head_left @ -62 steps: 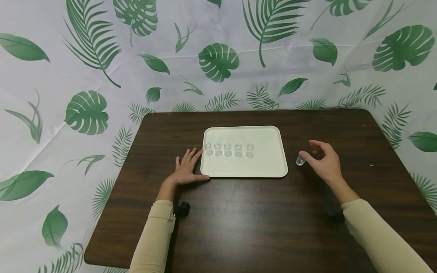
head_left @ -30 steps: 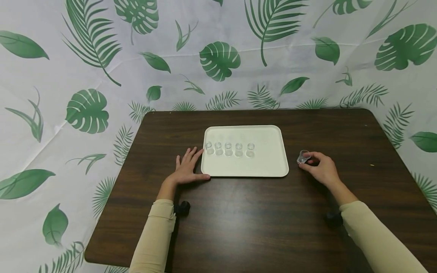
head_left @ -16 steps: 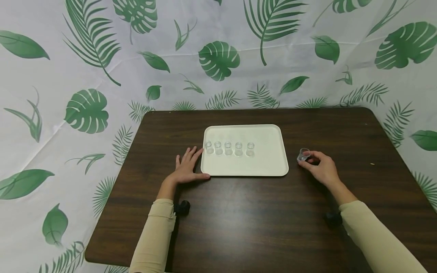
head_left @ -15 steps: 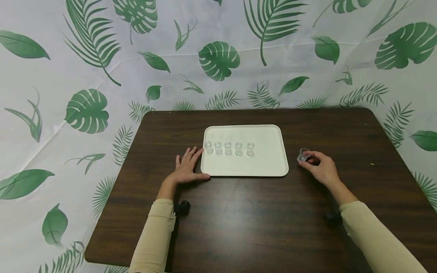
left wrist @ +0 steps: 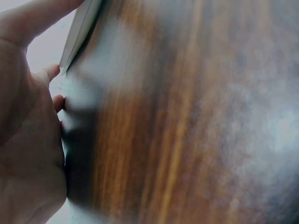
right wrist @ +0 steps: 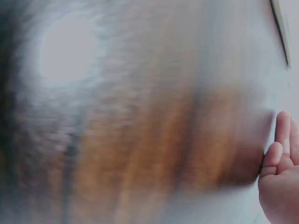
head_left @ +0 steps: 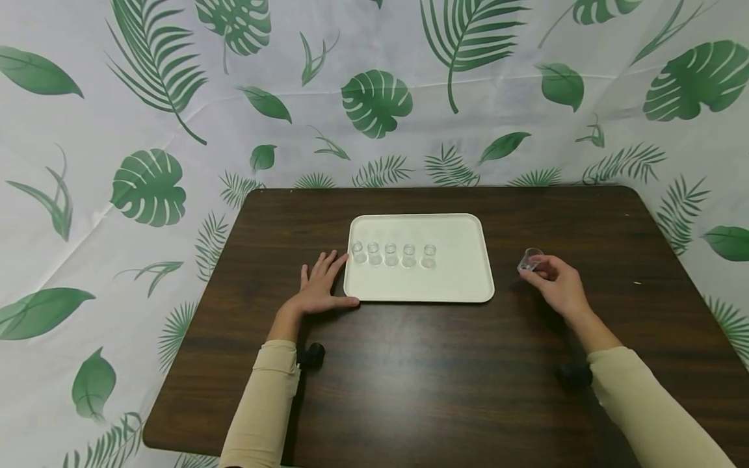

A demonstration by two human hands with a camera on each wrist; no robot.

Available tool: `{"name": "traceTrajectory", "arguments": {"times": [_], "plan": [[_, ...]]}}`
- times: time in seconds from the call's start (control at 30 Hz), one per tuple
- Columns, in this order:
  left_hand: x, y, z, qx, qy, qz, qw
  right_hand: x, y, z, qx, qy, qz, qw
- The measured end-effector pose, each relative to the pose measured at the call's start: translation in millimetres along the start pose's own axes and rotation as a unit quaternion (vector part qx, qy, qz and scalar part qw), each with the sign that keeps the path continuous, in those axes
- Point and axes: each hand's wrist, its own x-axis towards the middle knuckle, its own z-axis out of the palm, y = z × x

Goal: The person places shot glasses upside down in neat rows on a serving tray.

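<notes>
My right hand (head_left: 560, 286) pinches a small clear cup (head_left: 529, 260) between thumb and fingers, over the table right of the tray. The cup is tilted, its wide mouth towards the back, and the fingers hide part of its right side. In the right wrist view only the edge of the right hand (right wrist: 279, 186) shows, and the cup is out of sight. My left hand (head_left: 318, 292) lies spread at the left end of a cream tray (head_left: 418, 286), with thumb and index finger at its rim. Several small clear glass containers (head_left: 391, 255) stand in a row on the tray.
A dark wood-grain table (head_left: 409, 377) carries the tray near its back half. Behind it hangs a white cloth (head_left: 316, 130) printed with green leaves. A tiny yellowish speck (head_left: 637, 283) lies on the table right of the right hand.
My right hand first reached over the small cup, then took hold of it. In the last half second it has moved slightly right, tilting the cup. The left hand and tray have stayed put.
</notes>
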Motion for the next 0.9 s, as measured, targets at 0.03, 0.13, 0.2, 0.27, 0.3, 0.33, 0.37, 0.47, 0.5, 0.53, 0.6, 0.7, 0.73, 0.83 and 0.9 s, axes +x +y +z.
{"name": "traceTrajectory", "arguments": {"times": [0.03,0.13,0.2,0.27,0.3,0.33,0.37,0.47,0.5,0.53,0.6,0.7,0.73,0.83,0.9], "plan": [[0.2,-0.3,0.2,0.000,0.000,-0.001,1.0000,0.6,-1,-1,0.005,0.003,0.003,1.0000],[0.4,-0.9,0.6,0.001,0.000,-0.004,1.0000,2.3,-4,-3,0.016,0.011,0.008,0.9998],[0.0,-0.5,0.3,0.000,0.001,-0.004,1.0000,3.0,-6,-4,0.016,0.013,0.013,0.9997],[-0.4,0.0,0.1,-0.002,0.002,-0.003,1.0000,3.7,-8,-5,0.014,0.016,0.015,0.9996],[-0.4,0.1,0.1,-0.002,0.002,-0.002,1.0000,4.1,-10,-5,0.011,0.018,0.016,0.9996],[-0.6,0.3,0.0,-0.004,0.003,0.000,1.0000,4.9,-11,-5,0.010,0.022,0.015,0.9996],[-0.8,0.4,-0.1,-0.005,0.004,0.001,1.0000,6.0,-13,-4,0.012,0.026,0.011,0.9995],[-1.0,-0.4,0.6,-0.002,0.006,0.003,1.0000,9.9,-20,-1,0.022,0.040,-0.012,0.9989],[-1.0,-0.7,1.0,-0.001,0.007,0.003,1.0000,11.1,-23,0,0.024,0.042,-0.022,0.9986],[-1.1,-1.1,1.4,0.001,0.008,0.004,1.0000,12.4,-25,1,0.025,0.042,-0.033,0.9983],[-1.6,-1.2,1.6,0.004,0.007,0.002,1.0000,14.2,-31,3,0.017,0.039,-0.050,0.9978],[-1.7,-1.2,1.7,0.005,0.008,0.001,1.0000,16.1,-39,7,-0.006,0.031,-0.069,0.9972],[-1.8,-1.0,1.6,0.005,0.009,0.001,1.0000,16.5,-42,9,-0.013,0.027,-0.074,0.9968],[-1.5,-1.1,2.1,0.004,0.010,0.002,0.9999,17.8,-50,17,-0.026,0.022,-0.091,0.9953],[-1.2,-1.2,2.6,0.004,0.009,0.003,0.9999,18.5,-54,23,-0.031,0.019,-0.103,0.9940]]}}
